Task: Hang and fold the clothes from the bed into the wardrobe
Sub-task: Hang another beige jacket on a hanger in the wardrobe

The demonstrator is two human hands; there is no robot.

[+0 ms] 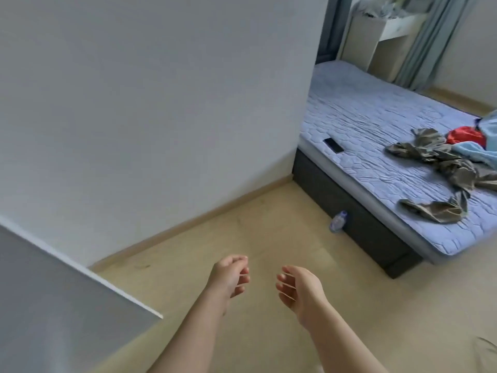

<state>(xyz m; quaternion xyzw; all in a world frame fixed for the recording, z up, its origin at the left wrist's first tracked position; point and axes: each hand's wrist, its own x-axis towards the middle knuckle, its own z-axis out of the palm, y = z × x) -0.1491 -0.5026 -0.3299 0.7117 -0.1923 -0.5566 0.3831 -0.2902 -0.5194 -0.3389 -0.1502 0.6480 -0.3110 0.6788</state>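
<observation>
Hands (265, 281) empty — clothes (441, 162) on bed (363, 125)

A big wall (148, 103) fills the left and far side. The bed (376, 146) sits on the right, past the end of that wall. A pile of clothes (443, 162) lies on the right part of the bed. A phone (333, 145) lies on the bed near its left edge, well apart from the clothes. A bottle (338, 221) lies on the floor (269, 232), just beside the bed's near side. A shelf unit (387, 33) stands far behind the bed.
</observation>
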